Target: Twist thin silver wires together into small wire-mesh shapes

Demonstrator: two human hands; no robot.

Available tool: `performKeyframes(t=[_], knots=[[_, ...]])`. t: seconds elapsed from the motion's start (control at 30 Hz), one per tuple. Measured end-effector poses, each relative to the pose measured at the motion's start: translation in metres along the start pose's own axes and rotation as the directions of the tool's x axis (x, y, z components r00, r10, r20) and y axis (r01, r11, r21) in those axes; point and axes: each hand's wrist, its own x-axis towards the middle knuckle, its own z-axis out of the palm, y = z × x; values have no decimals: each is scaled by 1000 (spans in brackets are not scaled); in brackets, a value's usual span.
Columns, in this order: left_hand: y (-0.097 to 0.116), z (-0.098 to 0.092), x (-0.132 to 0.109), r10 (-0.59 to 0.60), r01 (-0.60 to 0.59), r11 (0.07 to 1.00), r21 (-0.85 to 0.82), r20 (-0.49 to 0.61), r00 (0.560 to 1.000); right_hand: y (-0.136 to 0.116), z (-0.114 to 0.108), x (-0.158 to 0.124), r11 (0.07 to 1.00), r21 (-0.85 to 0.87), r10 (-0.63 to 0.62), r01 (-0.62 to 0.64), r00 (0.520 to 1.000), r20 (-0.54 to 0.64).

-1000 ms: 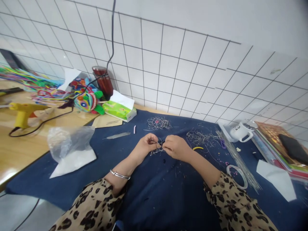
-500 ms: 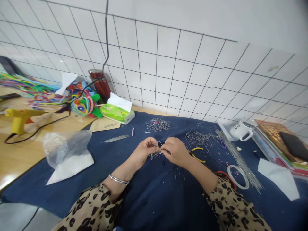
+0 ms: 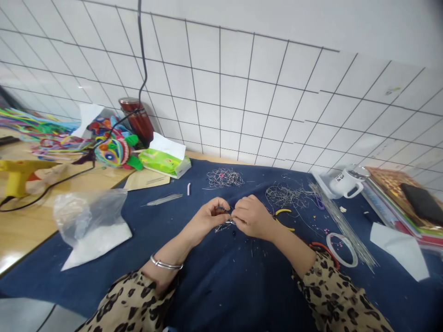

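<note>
My left hand (image 3: 212, 216) and my right hand (image 3: 252, 216) meet over the middle of the dark blue cloth (image 3: 207, 286), fingertips nearly touching. Between them is a small piece of thin bent wire (image 3: 224, 225), partly hidden by the fingers. The left thumb and forefinger pinch it from one side. The right fingers are curled closed on its other end. Just beyond the hands lies a tangle of wire (image 3: 224, 177) with a pink spot in it. Yellow-handled pliers (image 3: 284, 211) rest right of my right hand, partly behind it.
On the right are another wire tangle (image 3: 285, 196), straight wires (image 3: 342, 226), a clear ring coil (image 3: 342, 250), a white mug (image 3: 346, 183) and a phone (image 3: 422, 203). To the left lie a plastic bag (image 3: 97, 235), tissues (image 3: 164, 161) and a yellow glue gun (image 3: 17, 177).
The view has shifted slightly, so the left-side things sit further left. My left fingers have opened a little around the wire; both hands stay together at the same place.
</note>
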Motion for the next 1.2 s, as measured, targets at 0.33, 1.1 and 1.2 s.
performKeyframes(t=[0.33, 1.1, 1.2], knots=[[12, -6, 0, 250, -260, 787, 560, 96, 963, 2, 12, -1, 985, 117, 128, -125, 992, -18], [11, -21, 1, 560, -131, 459, 879, -171, 810, 5, 10, -6, 942, 55, 302, -330, 910, 282], [10, -26, 4, 576, -109, 466, 878, -208, 791, 3, 18, -9, 963, 16, 229, -270, 845, 483]])
